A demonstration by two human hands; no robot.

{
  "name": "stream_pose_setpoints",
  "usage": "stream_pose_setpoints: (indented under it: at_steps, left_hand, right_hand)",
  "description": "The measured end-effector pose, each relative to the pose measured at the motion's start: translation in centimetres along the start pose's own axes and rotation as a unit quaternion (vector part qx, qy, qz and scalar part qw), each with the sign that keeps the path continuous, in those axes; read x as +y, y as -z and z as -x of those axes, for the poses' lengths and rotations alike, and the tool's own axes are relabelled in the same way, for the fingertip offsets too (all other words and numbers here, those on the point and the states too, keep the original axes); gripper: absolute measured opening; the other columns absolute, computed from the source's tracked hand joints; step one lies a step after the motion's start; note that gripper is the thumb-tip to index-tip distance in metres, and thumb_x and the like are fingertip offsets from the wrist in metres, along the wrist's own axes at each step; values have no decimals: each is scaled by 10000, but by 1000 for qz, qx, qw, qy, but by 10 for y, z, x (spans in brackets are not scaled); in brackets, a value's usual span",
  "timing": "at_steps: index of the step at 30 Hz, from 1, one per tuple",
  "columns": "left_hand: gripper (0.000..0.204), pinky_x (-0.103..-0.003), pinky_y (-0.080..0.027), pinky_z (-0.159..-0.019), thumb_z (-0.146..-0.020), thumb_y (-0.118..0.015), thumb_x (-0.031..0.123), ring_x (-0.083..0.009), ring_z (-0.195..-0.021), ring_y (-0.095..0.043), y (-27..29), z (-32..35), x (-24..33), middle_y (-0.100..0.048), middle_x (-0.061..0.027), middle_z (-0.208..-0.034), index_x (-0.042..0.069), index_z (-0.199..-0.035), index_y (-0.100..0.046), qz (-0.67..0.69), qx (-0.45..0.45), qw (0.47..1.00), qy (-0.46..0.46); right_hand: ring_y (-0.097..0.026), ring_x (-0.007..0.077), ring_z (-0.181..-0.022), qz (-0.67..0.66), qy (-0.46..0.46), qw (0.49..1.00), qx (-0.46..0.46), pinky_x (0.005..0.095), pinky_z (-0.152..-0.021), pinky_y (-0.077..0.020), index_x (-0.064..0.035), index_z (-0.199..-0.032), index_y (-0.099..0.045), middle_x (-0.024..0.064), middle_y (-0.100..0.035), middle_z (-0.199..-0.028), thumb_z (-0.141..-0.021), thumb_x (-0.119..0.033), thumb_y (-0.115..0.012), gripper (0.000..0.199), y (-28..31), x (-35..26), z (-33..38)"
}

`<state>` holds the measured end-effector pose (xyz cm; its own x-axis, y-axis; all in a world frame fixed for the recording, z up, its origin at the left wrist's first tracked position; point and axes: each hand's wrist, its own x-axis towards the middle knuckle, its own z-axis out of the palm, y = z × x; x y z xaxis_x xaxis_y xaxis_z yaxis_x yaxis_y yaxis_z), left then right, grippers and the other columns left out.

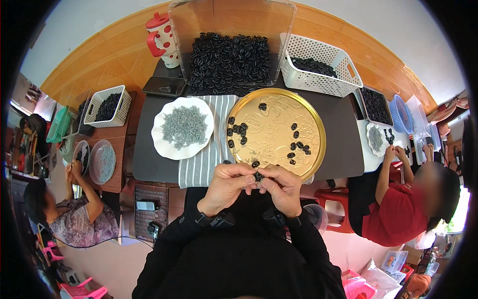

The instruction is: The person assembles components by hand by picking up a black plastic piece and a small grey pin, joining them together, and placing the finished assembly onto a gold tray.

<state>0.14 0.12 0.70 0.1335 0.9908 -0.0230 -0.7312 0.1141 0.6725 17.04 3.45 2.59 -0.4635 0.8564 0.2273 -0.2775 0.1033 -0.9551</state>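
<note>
Both my hands meet at the near edge of the round gold tray (269, 112), fingers pinched together. Between the fingertips of my left hand (226, 185) and my right hand (283, 187) is a small black plastic piece (258, 176), partly covered by fingers. Just beyond the fingers lies another black oval piece (255, 164). More black oval pieces sit in the tray, in a left cluster (243, 127) and a right cluster (299, 145). To the left, a white scalloped plate (158, 139) holds a heap of small grey pieces, too fine to name.
A clear bin (279, 55) of black pieces stands at the back, beside a white basket (321, 84). A dotted tumbler (167, 42) and a phone (164, 86) are at back left. The plate and tray overlap a striped cloth (196, 172). People work on both sides.
</note>
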Motion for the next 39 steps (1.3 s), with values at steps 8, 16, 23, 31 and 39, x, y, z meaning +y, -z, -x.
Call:
stream_pose_setpoints:
  at_steps: [8, 16, 23, 31, 39]
  left_hand:
    - [88, -214, -473, -570, -846, -645, 9, -113, -697, -606, -5, -5, 4, -647, -59, -790, -23, -921, -676, -67, 19, 997, 19]
    - [121, -202, -487, -609, -875, -624, 53, -97, -706, -608, -3, -3, -1, -670, -65, -844, -12, -960, -682, 11, 65, 995, 73]
    - [174, -207, -498, -639, -865, -623, 12, -97, -754, -610, -7, -1, 10, -670, -76, -902, -24, -1030, -668, -73, 34, 996, 33]
    - [216, -203, -487, -615, -847, -628, -23, -95, -721, -592, -2, -4, 7, -655, -84, -908, -22, -1060, -659, -134, 4, 991, -21]
    - [214, -199, -476, -574, -839, -623, -48, -101, -664, -576, -2, -2, -6, -637, -92, -884, -16, -1045, -667, -156, 3, 984, -84]
  right_hand:
    - [-586, 112, -761, 32, 3, 999, -39, 218, -606, -469, 28, -1114, -610, 68, -591, -894, -818, 81, -571, 303, 6, -4, -9]
    - [-593, 207, -715, 372, 190, 908, 11, 271, -605, -496, 27, -1071, -609, 107, -561, -854, -705, 40, -714, 381, -3, 2, -11]
    - [-601, 205, -729, 325, 171, 930, 19, 267, -595, -502, 35, -1076, -610, 106, -576, -860, -701, 73, -705, 389, 3, 1, -10]
    - [-598, 165, -682, 275, 122, 953, 19, 249, -600, -490, 15, -1069, -637, 91, -595, -850, -701, 58, -724, 380, 0, -5, -9]
    - [-589, 150, -683, 241, 133, 961, 26, 235, -599, -472, 11, -1071, -640, 90, -604, -846, -700, 51, -732, 384, 0, -2, -7]
